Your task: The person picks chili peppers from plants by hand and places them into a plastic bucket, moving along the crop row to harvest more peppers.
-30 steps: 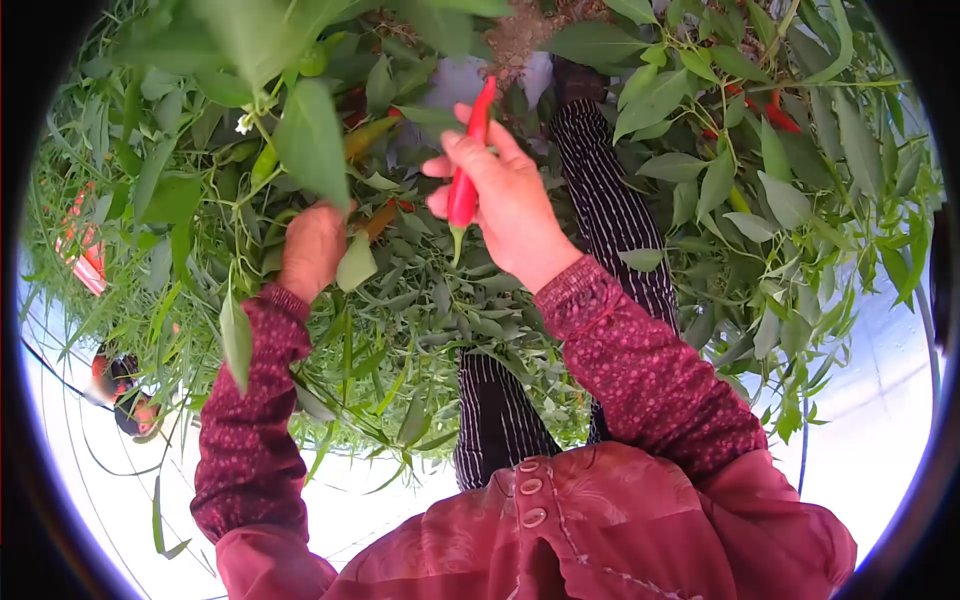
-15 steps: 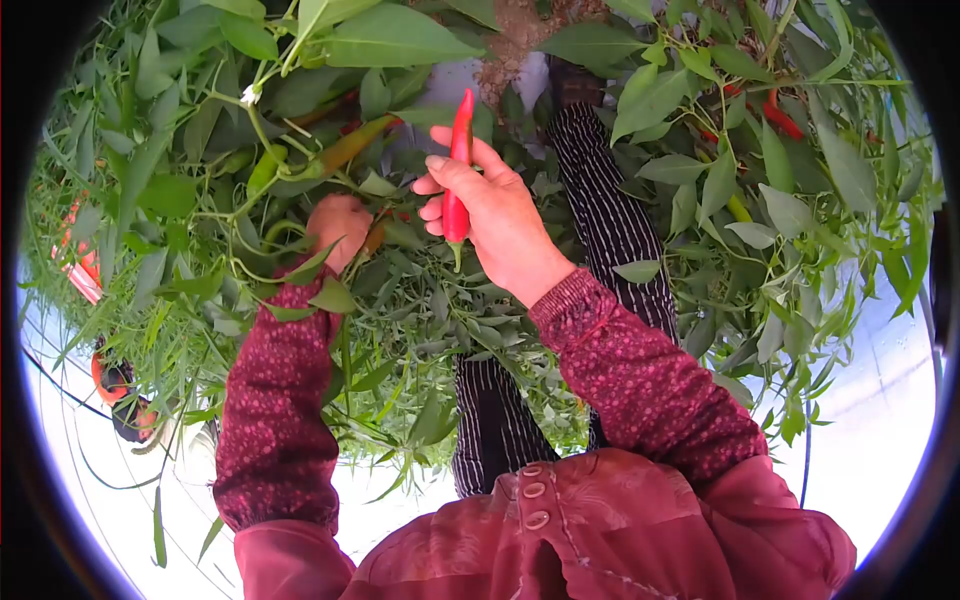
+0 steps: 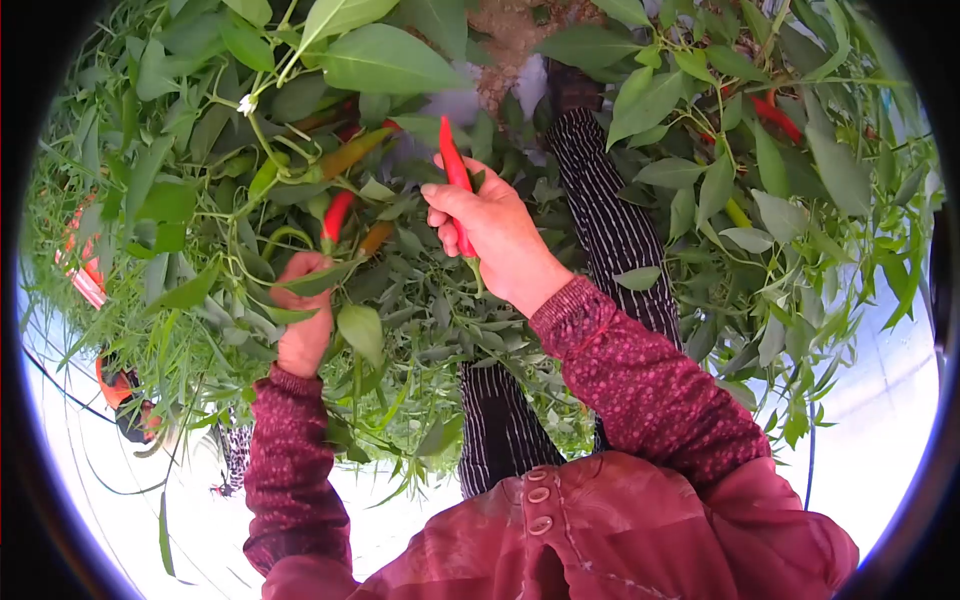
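In the head view, my right hand point(image 3: 492, 228) is closed around a red chili pepper point(image 3: 454, 165), its tip pointing up and its green stem showing below the fingers. Among the leaves on the left, my left hand point(image 3: 305, 315) is closed at the lower end of another red chili pepper point(image 3: 338, 214). Leaves partly cover those left fingers. Just above hangs a greenish-orange chili pepper point(image 3: 352, 154), and an orange-brown chili pepper point(image 3: 376, 238) shows beside the held one.
Pepper plants point(image 3: 690, 185) crowd both sides, with red chili peppers point(image 3: 776, 117) at the right. My striped trouser leg point(image 3: 615, 210) stands between the rows. Bare soil point(image 3: 508, 45) shows at the top. Another person's orange-and-dark clothing point(image 3: 118, 390) appears at the far left.
My left hand has drawn down and left from the foliage, and a red chili pepper now shows at its fingers. The right hand's chili pepper has tilted left and dropped slightly.
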Action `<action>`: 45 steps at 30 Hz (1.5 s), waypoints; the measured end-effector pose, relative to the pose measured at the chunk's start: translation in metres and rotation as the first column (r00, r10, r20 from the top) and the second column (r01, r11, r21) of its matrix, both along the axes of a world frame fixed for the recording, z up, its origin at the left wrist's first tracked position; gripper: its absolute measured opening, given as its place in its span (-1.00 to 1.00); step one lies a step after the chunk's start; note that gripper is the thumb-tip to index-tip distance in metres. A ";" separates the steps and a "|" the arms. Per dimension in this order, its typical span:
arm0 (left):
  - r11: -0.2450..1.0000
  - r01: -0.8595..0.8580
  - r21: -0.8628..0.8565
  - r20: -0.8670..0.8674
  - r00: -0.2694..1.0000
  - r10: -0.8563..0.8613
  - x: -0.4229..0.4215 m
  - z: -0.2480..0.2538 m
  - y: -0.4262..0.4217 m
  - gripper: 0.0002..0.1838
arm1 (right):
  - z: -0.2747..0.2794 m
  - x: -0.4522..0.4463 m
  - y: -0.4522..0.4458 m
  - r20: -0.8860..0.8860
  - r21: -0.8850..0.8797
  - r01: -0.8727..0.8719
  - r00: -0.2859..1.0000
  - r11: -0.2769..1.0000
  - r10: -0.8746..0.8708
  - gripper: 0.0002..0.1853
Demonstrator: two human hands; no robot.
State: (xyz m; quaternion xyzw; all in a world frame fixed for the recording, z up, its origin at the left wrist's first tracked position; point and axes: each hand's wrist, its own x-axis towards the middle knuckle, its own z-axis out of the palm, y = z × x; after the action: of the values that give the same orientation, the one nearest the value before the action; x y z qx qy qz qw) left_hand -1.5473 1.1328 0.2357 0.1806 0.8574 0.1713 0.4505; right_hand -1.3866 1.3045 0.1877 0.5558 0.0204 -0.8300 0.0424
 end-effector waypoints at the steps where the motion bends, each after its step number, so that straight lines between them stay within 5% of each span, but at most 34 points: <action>1: 0.992 -0.091 -0.082 0.053 0.994 0.096 -0.005 0.006 0.001 -0.90 | -0.001 0.001 -0.001 0.013 -0.015 -0.009 1.000 1.000 0.009 -0.48; 4: 0.991 -0.131 0.011 0.120 0.984 0.128 0.023 0.045 0.019 -0.95 | 0.011 -0.002 -0.012 0.009 -0.051 -0.188 0.982 0.981 0.189 -0.39; 6: 0.974 0.226 -0.032 0.093 0.970 -0.222 0.038 0.065 0.048 -0.96 | 0.018 -0.001 -0.017 -0.029 -0.038 -0.326 0.945 0.945 0.325 -0.31; 8: 0.844 0.513 0.156 0.012 0.854 -0.521 0.053 0.061 0.062 -0.95 | 0.022 -0.007 -0.019 -0.004 -0.145 -0.243 0.970 0.959 0.245 -0.39; 9: 0.816 0.565 0.120 0.103 0.811 -0.576 0.058 0.059 0.073 -0.91 | 0.019 -0.006 -0.020 -0.005 -0.140 -0.242 0.970 0.960 0.244 -0.39; 10: 0.815 0.566 0.122 0.098 0.810 -0.578 0.054 0.053 0.078 -0.91 | 0.013 -0.004 -0.022 0.043 -0.084 -0.210 0.976 0.974 0.214 -0.43; 13: 0.895 0.405 0.186 0.458 0.770 -0.444 0.031 0.019 0.100 -0.89 | 0.002 0.000 -0.015 0.205 -0.015 -0.132 0.970 0.991 0.133 -0.49; 16: 0.797 0.578 0.177 0.038 0.805 -0.592 0.022 -0.047 0.121 -0.90 | -0.004 0.001 -0.003 0.345 0.016 -0.055 0.937 0.998 0.046 -0.46; 17: 0.690 0.721 0.065 -0.155 0.690 -0.707 0.025 -0.077 0.110 -0.86 | -0.005 0.001 -0.001 0.337 0.081 -0.072 0.941 0.994 0.040 -0.40; 19: 0.522 0.843 -0.131 -0.151 0.503 -0.851 0.026 -0.117 0.111 -0.72 | -0.003 -0.003 0.006 0.326 0.183 -0.213 0.934 0.960 0.145 -0.26; 20: 0.520 0.843 -0.137 -0.156 0.500 -0.852 0.025 -0.135 0.114 -0.72 | -0.001 -0.005 0.009 0.319 0.187 -0.209 0.937 0.960 0.141 -0.26; 22: 0.519 0.817 -0.252 0.137 0.561 -0.817 0.021 -0.159 0.120 -0.74 | 0.002 -0.007 0.010 0.316 0.280 -0.551 0.826 0.786 0.466 -0.08; 26: 0.403 0.860 -0.315 0.114 0.455 -0.883 0.021 -0.178 0.113 -0.74 | -0.006 -0.009 0.003 0.255 0.390 -0.454 0.889 0.801 0.380 -0.06; 31: 0.311 0.881 -0.356 0.001 0.333 -0.943 0.017 -0.184 0.105 -0.74 | -0.006 -0.013 0.019 0.298 0.351 -0.559 0.827 0.752 0.476 -0.08; 33: 0.242 0.895 -0.375 -0.068 0.233 -0.970 0.011 -0.182 0.104 -0.74 | -0.023 -0.016 0.000 0.208 0.487 -0.084 0.978 0.869 -0.022 -0.13; 36: 0.110 0.896 -0.431 -0.171 0.039 -0.985 0.009 -0.174 0.095 -0.73 | -0.007 -0.010 0.025 0.279 0.239 -0.246 0.944 0.939 0.176 -0.18; 39: 0.007 0.853 -0.522 -0.215 -0.123 -0.969 0.010 -0.177 0.078 -0.73 | 0.004 -0.017 0.028 0.317 0.213 -0.152 0.945 0.965 0.079 -0.24; 40: 0.009 0.844 -0.536 -0.207 -0.121 -0.971 0.008 -0.182 0.066 -0.73 | 0.007 -0.018 0.029 0.323 0.183 -0.120 0.945 0.976 0.056 -0.24; 42: 0.563 0.772 -0.295 -0.580 0.323 -0.748 0.009 -0.188 0.058 -0.73 | 0.010 -0.019 0.023 0.295 0.204 -0.054 0.955 0.977 -0.009 -0.26; 44: 0.884 0.465 0.056 -0.128 0.881 -0.455 0.013 -0.116 0.087 -0.67 | 0.010 -0.018 0.014 0.273 0.242 0.021 0.958 0.970 -0.089 -0.28; 45: 0.833 0.549 0.063 -0.267 0.814 -0.516 0.008 -0.097 0.098 -0.65 | 0.015 -0.019 0.017 0.253 0.217 0.045 0.962 0.975 -0.101 -0.29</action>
State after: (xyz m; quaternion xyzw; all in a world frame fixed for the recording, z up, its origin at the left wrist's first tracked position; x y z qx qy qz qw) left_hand -1.5391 1.2311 0.1382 0.4636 0.8060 0.0737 0.3606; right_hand -1.4060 1.3215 0.2024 0.6626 0.0813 -0.7432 -0.0449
